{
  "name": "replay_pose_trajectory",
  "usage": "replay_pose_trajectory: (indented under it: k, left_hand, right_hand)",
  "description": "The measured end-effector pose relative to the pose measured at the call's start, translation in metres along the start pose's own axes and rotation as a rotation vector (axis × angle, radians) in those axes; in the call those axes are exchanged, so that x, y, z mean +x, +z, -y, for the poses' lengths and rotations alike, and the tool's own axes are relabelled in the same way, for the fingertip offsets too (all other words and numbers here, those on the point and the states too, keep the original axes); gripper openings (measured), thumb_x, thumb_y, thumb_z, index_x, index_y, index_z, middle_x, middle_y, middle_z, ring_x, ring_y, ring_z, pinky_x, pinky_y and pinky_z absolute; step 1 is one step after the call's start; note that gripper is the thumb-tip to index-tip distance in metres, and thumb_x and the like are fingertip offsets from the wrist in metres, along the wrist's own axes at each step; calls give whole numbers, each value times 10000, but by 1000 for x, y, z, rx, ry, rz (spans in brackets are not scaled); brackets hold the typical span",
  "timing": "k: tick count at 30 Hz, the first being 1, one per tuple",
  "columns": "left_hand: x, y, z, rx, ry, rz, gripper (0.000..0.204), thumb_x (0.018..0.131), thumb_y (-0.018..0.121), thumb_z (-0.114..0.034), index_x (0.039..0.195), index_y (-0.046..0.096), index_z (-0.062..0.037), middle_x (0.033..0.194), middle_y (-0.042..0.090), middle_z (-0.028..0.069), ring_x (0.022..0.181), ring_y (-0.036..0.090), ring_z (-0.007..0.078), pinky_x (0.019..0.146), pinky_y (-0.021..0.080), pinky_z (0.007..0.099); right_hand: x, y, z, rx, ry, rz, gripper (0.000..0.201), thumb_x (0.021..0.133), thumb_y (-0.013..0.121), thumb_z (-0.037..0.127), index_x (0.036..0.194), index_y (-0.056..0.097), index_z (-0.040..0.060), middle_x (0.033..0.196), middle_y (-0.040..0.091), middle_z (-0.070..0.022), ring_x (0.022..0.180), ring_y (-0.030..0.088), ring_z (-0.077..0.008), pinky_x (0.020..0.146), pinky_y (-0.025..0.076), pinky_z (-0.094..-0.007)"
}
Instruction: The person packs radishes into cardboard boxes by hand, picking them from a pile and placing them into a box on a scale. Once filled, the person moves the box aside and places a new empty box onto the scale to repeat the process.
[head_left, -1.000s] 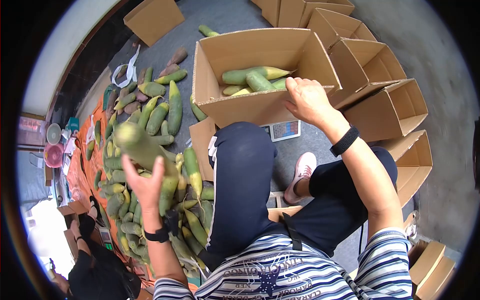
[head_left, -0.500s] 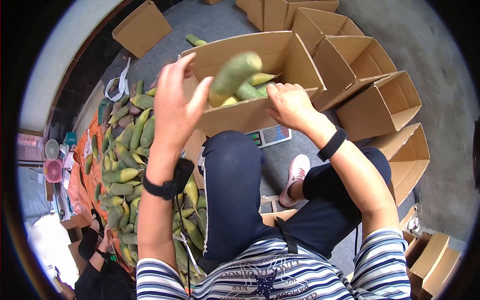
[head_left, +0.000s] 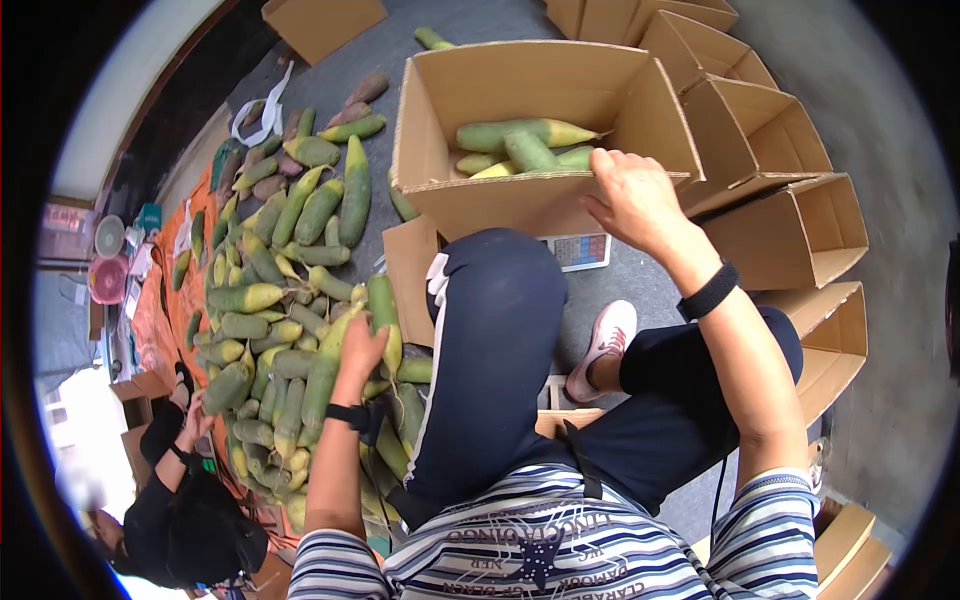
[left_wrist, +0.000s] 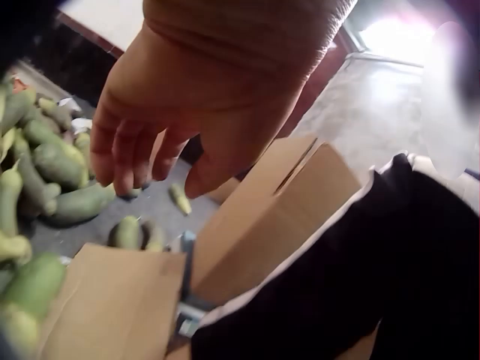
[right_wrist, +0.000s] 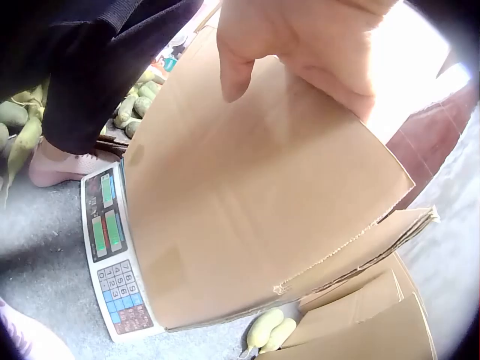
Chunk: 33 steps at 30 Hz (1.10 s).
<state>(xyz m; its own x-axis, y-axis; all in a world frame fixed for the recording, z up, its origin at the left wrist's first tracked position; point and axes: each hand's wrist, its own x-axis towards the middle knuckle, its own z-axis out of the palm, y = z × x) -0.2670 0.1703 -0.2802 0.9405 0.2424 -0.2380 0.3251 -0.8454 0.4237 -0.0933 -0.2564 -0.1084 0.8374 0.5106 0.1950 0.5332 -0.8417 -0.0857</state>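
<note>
Left hand (head_left: 362,348), fingers loose and empty, over a stiff, heavyish shoot (head_left: 322,372)—likely best gripped mid-length; right hand (head_left: 632,195) gripping carton (head_left: 520,205) near rim.

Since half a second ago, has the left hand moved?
Yes. The left hand has dropped from up by the box rim to the heap of green vegetables on the floor, now empty and resting on them.

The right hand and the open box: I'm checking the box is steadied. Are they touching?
Touching. The head view shows the right hand with fingers hooked over the near rim of the open box.
</note>
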Motion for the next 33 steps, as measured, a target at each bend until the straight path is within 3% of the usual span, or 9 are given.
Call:
replay_pose_trajectory:
  k: [2, 6, 12, 23, 25, 27, 30, 32, 33]
  left_hand:
    - [-13, 27, 24, 49, -167, 118, 521, 747, 723, -294, 1094, 554, 56, 1082, 601, 286, 1035, 581, 421, 902, 463, 448]
    - [-29, 65, 56, 19, -380, 123, 634, 750, 745, -314, 1171, 479, 78, 1136, 584, 297, 1074, 572, 418, 926, 454, 432]
    - [-11, 111, 81, -65, -303, -92, 676, 730, 775, -301, 1187, 451, 78, 1136, 581, 289, 1059, 571, 423, 932, 450, 426]
    - [22, 108, 64, -106, -497, -39, 609, 737, 749, -279, 1147, 452, 59, 1052, 614, 278, 974, 610, 413, 856, 487, 444]
    - [28, 109, 84, -529, -487, 5, 551, 780, 715, -298, 1149, 504, 54, 1015, 641, 229, 887, 647, 341, 786, 513, 412]
    - [27, 86, 86, -1073, -779, 239, 497, 848, 631, -385, 1150, 562, 4, 972, 661, 163, 781, 661, 257, 658, 531, 351]
    - [-7, 29, 40, -1222, -753, 275, 507, 884, 533, -440, 1121, 587, 4, 936, 669, 158, 754, 666, 249, 646, 554, 359]
    - [-20, 14, 34, -1615, -547, 457, 578, 883, 488, -471, 1168, 559, 28, 973, 655, 204, 799, 665, 290, 678, 567, 396]
    - [-24, 2, 23, -1613, -544, 451, 578, 883, 488, -471, 1168, 559, 28, 973, 655, 204, 799, 665, 290, 678, 567, 396]
  right_hand:
    - [1, 1, 0, -20, -5, 5, 376, 750, 731, 242, 946, 497, 23, 868, 616, -152, 856, 617, -324, 760, 477, -429]
    - [2, 0, 2, -36, -15, -12, 378, 743, 738, 250, 943, 505, 28, 853, 614, -135, 848, 622, -299, 753, 481, -418]
    - [6, 1, 2, -43, -16, 7, 374, 751, 731, 246, 929, 493, 20, 836, 600, -136, 836, 617, -298, 753, 477, -412]
    - [11, -3, 7, -47, 29, 46, 378, 757, 727, 243, 961, 507, 13, 857, 603, -137, 843, 614, -297, 770, 473, -406]
    - [9, -1, 5, -38, 12, 33, 381, 752, 728, 236, 966, 508, 11, 859, 603, -137, 847, 614, -295, 773, 471, -405]
    - [8, -2, 5, -38, 15, 24, 382, 750, 728, 236, 966, 507, 11, 859, 603, -137, 850, 613, -295, 774, 470, -405]
    - [9, 0, 5, -35, 7, 1, 384, 750, 726, 238, 967, 507, 10, 861, 603, -139, 857, 613, -295, 774, 469, -405]
    - [8, 0, 3, -40, 4, -7, 384, 752, 725, 241, 968, 507, 9, 864, 603, -140, 860, 613, -296, 774, 469, -406]
    - [8, 0, 3, -50, 14, 16, 383, 755, 722, 243, 968, 507, 8, 868, 603, -142, 861, 614, -297, 772, 469, -406]
